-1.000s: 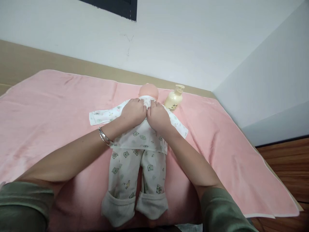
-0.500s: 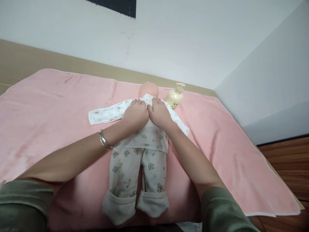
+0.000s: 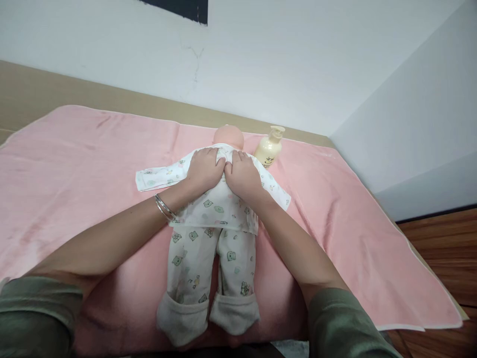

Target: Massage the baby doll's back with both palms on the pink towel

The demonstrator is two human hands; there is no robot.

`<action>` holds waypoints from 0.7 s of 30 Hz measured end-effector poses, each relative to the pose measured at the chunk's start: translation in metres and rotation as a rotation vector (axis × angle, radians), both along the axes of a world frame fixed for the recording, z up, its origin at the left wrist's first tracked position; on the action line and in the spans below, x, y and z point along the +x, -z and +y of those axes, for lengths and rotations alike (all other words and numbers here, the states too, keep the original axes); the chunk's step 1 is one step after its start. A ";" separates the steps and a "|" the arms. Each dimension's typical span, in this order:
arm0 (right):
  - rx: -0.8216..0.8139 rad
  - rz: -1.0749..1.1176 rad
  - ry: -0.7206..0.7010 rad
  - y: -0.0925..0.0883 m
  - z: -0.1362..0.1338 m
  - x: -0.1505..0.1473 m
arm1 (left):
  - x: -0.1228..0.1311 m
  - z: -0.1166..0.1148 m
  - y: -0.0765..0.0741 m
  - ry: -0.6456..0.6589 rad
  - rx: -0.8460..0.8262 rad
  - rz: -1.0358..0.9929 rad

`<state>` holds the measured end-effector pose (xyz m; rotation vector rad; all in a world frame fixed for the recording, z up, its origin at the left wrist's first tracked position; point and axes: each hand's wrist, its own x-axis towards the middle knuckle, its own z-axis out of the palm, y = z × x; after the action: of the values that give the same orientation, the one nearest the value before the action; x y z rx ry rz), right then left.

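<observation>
A baby doll (image 3: 228, 135) lies on a pink cloth, its bald head away from me. It wears a white long-sleeved top (image 3: 216, 211) and matching trousers (image 3: 196, 258) with small green bear prints, the cuffs turned up. My left hand (image 3: 205, 169) rests on the upper left of the top, fingers laid out towards the collar. Beside it, my right hand (image 3: 244, 174) lies on the upper right of the top, fingers also stretched forward. The two thumbs come close together at the middle. Which side of the doll faces up, I cannot tell.
A cream pump bottle (image 3: 269, 148) stands right of the doll's head. The pink cloth (image 3: 93, 164) covers a bed-like surface with a beige board (image 3: 112, 99) along the white wall. Brown wooden flooring (image 3: 443, 253) shows at the right.
My left hand has shifted slightly left, and the fingers of both hands lie flatter. The puckered cloth at the collar has smoothed out. The doll and bottle stay in place.
</observation>
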<state>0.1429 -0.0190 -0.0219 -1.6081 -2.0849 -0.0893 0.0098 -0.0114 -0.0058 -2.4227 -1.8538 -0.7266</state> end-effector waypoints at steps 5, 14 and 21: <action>-0.046 -0.005 -0.130 -0.009 0.002 0.015 | 0.004 -0.011 0.000 -0.004 0.009 0.086; -0.064 -0.162 -0.032 -0.022 -0.029 -0.004 | -0.010 0.013 -0.009 -0.014 -0.172 -0.091; -0.137 0.055 -0.016 -0.016 -0.001 0.014 | 0.001 -0.016 -0.011 0.037 -0.007 0.192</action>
<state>0.1570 -0.0200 -0.0061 -1.6534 -2.1013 0.1045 0.0104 -0.0270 0.0048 -2.4381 -1.7471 -0.4697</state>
